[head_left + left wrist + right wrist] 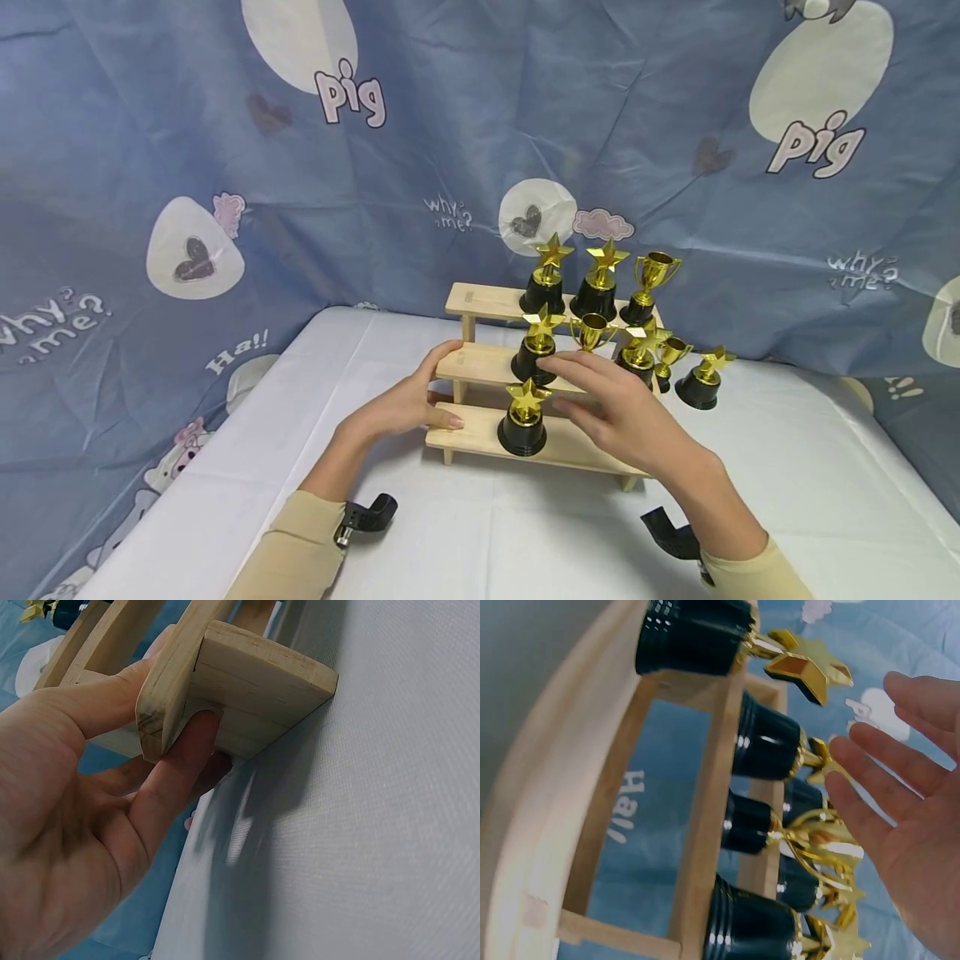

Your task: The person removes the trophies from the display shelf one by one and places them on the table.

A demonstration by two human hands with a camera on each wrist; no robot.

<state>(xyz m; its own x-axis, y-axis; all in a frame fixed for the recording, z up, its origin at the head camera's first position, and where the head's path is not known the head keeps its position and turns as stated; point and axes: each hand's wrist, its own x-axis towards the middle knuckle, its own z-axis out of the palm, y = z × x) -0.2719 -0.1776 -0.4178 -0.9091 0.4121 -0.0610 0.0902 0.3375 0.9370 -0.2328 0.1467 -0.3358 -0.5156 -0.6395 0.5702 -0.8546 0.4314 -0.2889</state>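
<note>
A three-step wooden stand [480, 429] is on the white table. My left hand [408, 404] grips its left end, the thumb [447, 419] lying on the bottom step and the fingers around the side. On the bottom step stands one gold star trophy [522, 433] with a black base. The middle step bears a star trophy [534, 364], a cup trophy [592, 329] and another star trophy [636, 360]. My right hand [626, 408] hovers in front of these with fingers extended, holding nothing; in the right wrist view the palm [922, 847] is apart from the trophy bases.
Two star trophies [543, 293] and a cup trophy [640, 307] stand on the top step. Right of the stand are a small cup trophy [672, 350] and a star trophy [699, 390]. A blue printed cloth [420, 150] hangs behind the white table [435, 542].
</note>
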